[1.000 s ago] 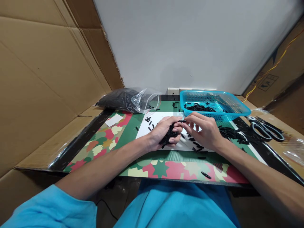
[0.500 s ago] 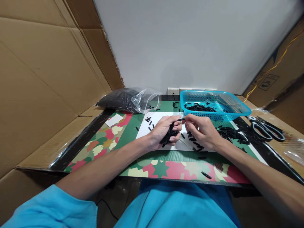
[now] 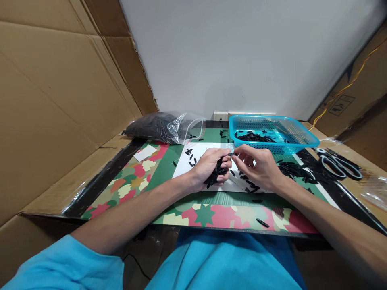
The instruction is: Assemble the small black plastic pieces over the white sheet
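My left hand (image 3: 208, 167) is closed around a bunch of slim black pieces (image 3: 216, 175), whose ends stick out below the fingers. Between its thumb and forefinger one small black piece (image 3: 232, 154) points to the right. The fingertips of my right hand (image 3: 255, 163) pinch that same piece at its other end, so the two hands almost meet. Under the hands lies a white sheet (image 3: 181, 169) with loose black pieces (image 3: 250, 186) scattered on it. To the right of my right hand is a pile of black pieces (image 3: 294, 171).
A blue basket (image 3: 302, 146) holding black pieces stands at the back right. Scissors (image 3: 340, 166) lie on the right. A clear zip bag (image 3: 160, 125) full of dark contents rests at the back left. Cardboard (image 3: 54, 100) and a wall (image 3: 226, 52) enclose the table.
My right hand has shifted slightly and its fingers have re-formed around the end of the small piece. The left hand has hardly moved.
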Tool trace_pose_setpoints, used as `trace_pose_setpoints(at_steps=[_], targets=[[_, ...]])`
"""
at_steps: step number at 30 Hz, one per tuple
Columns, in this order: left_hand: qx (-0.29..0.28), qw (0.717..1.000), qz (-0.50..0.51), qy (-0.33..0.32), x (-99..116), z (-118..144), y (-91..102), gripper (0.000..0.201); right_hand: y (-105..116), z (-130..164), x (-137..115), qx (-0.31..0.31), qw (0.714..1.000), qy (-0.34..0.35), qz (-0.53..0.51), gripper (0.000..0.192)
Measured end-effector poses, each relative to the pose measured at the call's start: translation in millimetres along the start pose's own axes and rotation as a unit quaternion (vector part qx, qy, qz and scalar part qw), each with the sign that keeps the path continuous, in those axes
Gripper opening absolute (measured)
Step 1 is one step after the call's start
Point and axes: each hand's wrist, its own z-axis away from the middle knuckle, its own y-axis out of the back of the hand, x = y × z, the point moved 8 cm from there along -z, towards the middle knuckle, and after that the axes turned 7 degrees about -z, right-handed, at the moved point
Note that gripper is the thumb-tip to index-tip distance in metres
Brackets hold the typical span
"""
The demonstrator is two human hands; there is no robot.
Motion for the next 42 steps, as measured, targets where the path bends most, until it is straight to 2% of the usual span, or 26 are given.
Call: trace_pose_setpoints(at_steps=[3,8,12,17,21,25,29,42], targets=[[-0.001,1.0,0.001,-0.005,0.6,-0.4,0.3,0.038,-1.1,1.0,-1.2,-0.017,1.0,0.009,0.002,0.011],[0.01,1.0,0.003,0.023,-2.4,0.0,0.2,0.036,-1.8,0.7,-2.0,-0.034,0.999,-0.006,-0.035,0.012],[0.013,1.0,-0.007,0.012,-1.9,-0.6,0.3,0.035,-3.0,-0.6,-1.9,-0.026,1.0,-0.011,-0.003,0.02],[0.005,1.0,-0.005,0.006,-4.3,-2.9,2.7,0.034,-3.3,-0.1,-4.2,-0.031,0.999,0.008,0.028,0.013],[0.009,1.0,-0.002,0.009,-3.4,-2.5,2.6,0.034,-2.0,1.5,-1.8,-0.031,0.999,0.008,0.019,0.017],[0.019,1.0,-0.002,0.008,0.4,-0.5,0.5,0.035,1.5,3.7,-2.3,-0.007,0.999,0.04,0.028,0.011],[0.027,1.0,-0.003,0.012,1.8,0.0,0.5,0.035,-0.3,5.3,-3.9,-0.01,0.996,0.071,0.055,0.01],[0.011,1.0,-0.002,0.01,1.5,-1.6,-0.5,0.039,2.2,0.3,2.1,-0.015,1.0,0.012,0.0,0.02]])
